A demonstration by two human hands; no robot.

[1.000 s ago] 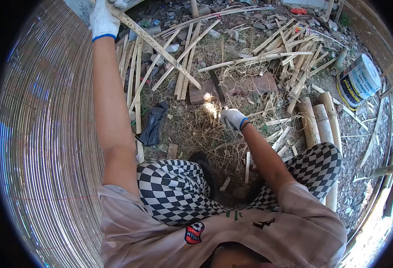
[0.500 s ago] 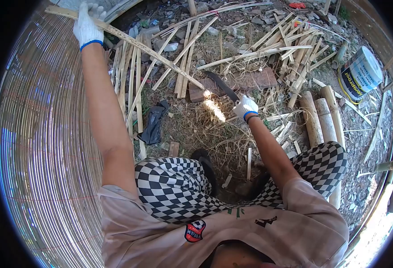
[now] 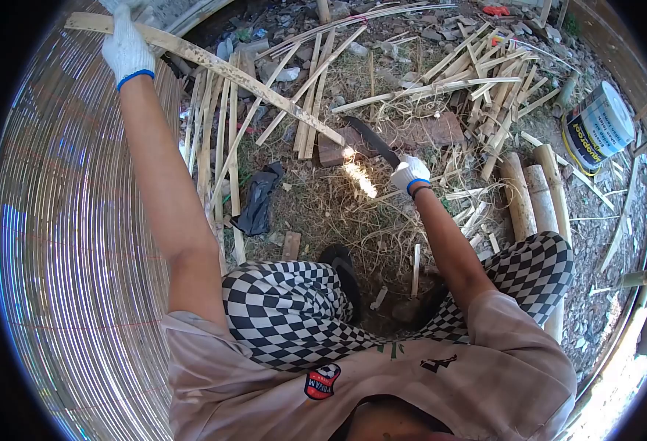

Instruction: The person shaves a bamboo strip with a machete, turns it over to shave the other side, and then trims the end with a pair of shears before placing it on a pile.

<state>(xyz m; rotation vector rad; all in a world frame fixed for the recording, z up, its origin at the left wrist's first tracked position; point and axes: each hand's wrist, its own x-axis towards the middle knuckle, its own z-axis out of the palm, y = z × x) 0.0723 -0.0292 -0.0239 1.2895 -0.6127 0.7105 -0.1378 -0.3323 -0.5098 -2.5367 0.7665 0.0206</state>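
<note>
While L hand (image 3: 125, 45) holds strip (image 3: 220, 70), R hand (image 3: 409, 172) grips knife (image 3: 379, 142).

Head-worn fisheye, steeply downward, close

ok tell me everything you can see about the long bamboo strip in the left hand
The bamboo strip is a long, flat, pale tan slat, mottled with dark specks. It runs diagonally from the upper left, where the gloved left hand grips it near its upper end, down to the brick, where its lower tip rests. It passes above the loose slats lying on the ground. The blade of the knife in the right hand lies just right of that tip.
</note>
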